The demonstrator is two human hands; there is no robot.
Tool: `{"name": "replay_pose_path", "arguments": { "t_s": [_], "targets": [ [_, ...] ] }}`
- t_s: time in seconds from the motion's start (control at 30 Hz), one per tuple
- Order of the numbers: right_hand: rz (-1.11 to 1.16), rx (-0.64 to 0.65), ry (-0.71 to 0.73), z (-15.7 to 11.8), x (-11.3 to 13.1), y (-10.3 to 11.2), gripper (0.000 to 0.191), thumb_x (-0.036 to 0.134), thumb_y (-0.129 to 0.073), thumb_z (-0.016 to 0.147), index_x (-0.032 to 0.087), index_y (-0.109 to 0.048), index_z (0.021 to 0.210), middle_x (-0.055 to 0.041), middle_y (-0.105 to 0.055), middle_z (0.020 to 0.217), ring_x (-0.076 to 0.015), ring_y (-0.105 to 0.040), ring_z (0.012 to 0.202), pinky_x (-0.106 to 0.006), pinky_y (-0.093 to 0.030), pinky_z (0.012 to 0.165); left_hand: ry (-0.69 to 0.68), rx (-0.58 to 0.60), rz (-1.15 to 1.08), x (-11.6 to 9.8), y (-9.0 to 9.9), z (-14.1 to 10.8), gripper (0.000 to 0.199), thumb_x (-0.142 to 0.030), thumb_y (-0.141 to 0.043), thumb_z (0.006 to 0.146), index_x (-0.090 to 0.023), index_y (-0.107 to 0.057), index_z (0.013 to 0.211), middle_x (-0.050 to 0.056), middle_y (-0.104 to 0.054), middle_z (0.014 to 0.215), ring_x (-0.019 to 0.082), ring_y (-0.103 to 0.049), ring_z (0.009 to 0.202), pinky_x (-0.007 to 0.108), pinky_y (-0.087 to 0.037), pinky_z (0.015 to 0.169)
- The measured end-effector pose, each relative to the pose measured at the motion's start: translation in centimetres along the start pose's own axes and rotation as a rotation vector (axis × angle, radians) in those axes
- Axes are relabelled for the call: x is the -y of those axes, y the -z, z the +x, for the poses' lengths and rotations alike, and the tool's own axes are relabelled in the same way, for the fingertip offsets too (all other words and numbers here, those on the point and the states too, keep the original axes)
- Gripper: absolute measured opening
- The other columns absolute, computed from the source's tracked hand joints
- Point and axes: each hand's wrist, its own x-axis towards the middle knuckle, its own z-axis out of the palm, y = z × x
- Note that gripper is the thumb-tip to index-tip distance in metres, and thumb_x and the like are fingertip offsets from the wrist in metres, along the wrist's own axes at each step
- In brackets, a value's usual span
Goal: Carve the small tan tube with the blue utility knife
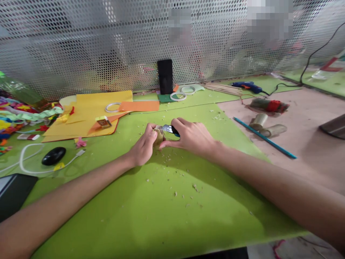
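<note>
Tan piece (159,138) at frame centre, gripped by left hand (144,145). Right hand (192,136) grasps cutter (167,128), blade at piece's top edge. Shavings (195,187) scattered on green tabletop (129,212), lower centre.

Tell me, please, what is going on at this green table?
A person is working with both hands over the green table. The left hand grips a small brownish piece, while the right hand holds a cutter knife, its blade end right at the piece; I cannot tell how deep it bites. Shavings lie scattered below the hands. To the right, a blue stick lies beside two short tubes.
</note>
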Motion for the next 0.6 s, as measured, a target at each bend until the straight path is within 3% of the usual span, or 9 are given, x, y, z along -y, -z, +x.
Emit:
{"name": "replay_pose_path", "arguments": {
  "t_s": [0.3,0.6],
  "targets": [
    [-0.089,0.045,0.012,-0.1,0.5,-0.2,0.078,0.082,-0.017,0.08,0.018,-0.052,0.106,-0.0092,-0.065,0.092,-0.016,-0.056,0.059,-0.028,-0.017,0.05,0.009,0.073,0.046,-0.4,0.0,-0.2,0.031,-0.037,-0.027,0.098,-0.02,-0.036,0.123,0.004,-0.057,0.097,0.016,-0.054,0.082,0.034,-0.045,0.079],
    [-0.135,0.094,-0.018,-0.1,1.1,0.1,0.075,0.079,-0.016,0.083,0.022,-0.047,0.12,-0.0101,-0.066,0.098,-0.0189,-0.06,0.062,-0.027,-0.02,0.052,-0.078,0.064,0.024,-0.8,-0.3,-0.3,0.03,-0.037,-0.035,0.098,-0.02,-0.036,0.123,0.009,-0.056,0.112,0.018,-0.055,0.1,0.033,-0.046,0.089]
  ]
}}
